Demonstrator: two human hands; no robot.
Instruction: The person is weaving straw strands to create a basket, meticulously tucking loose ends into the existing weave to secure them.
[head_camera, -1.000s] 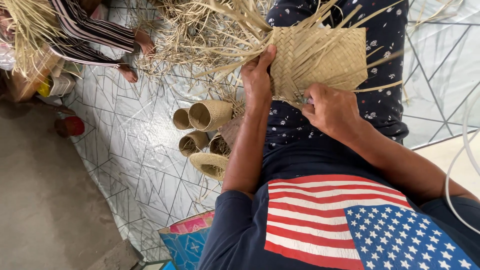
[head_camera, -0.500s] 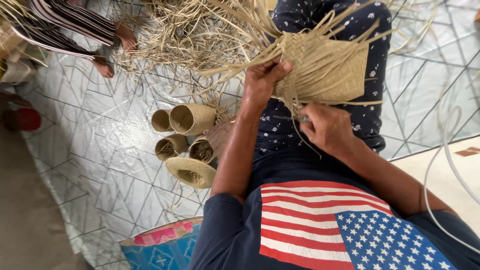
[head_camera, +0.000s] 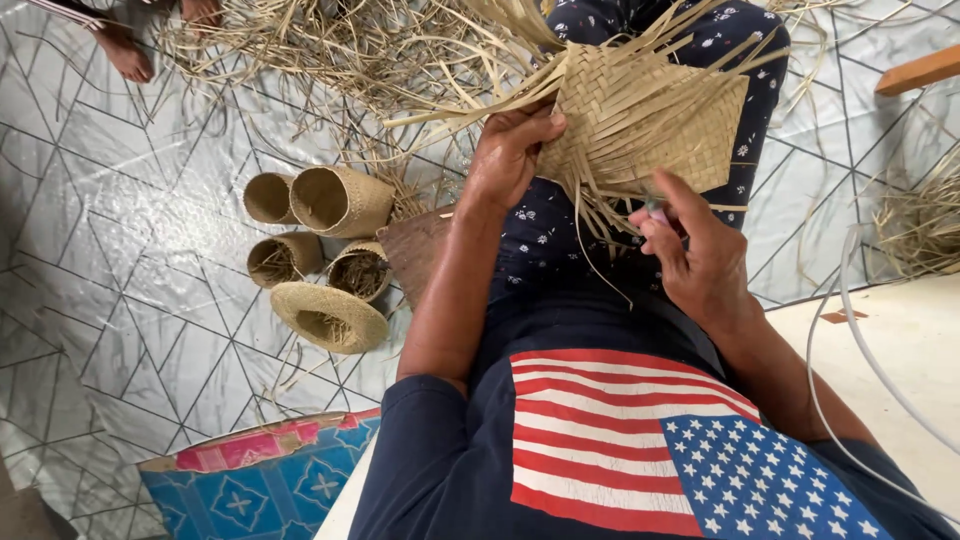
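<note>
A half-woven mat of pale straw strips rests on my lap over dark flowered trousers, loose strip ends fanning out all round it. My left hand grips the mat's left edge, thumb on top. My right hand sits just below the mat's lower edge, fingers pinched on a small pale object among the hanging strips; what the object is I cannot make out. My dark shirt with a striped and starred flag print fills the bottom.
Several small woven baskets and a woven hat-like piece lie on the tiled floor at left. Loose straw spreads behind them, beside another person's foot. A blue patterned box and a white cable lie nearby.
The view has shifted closer over the mat. My right hand has dropped from the mat's lower edge and now pinches a small object; my left hand keeps its hold.
</note>
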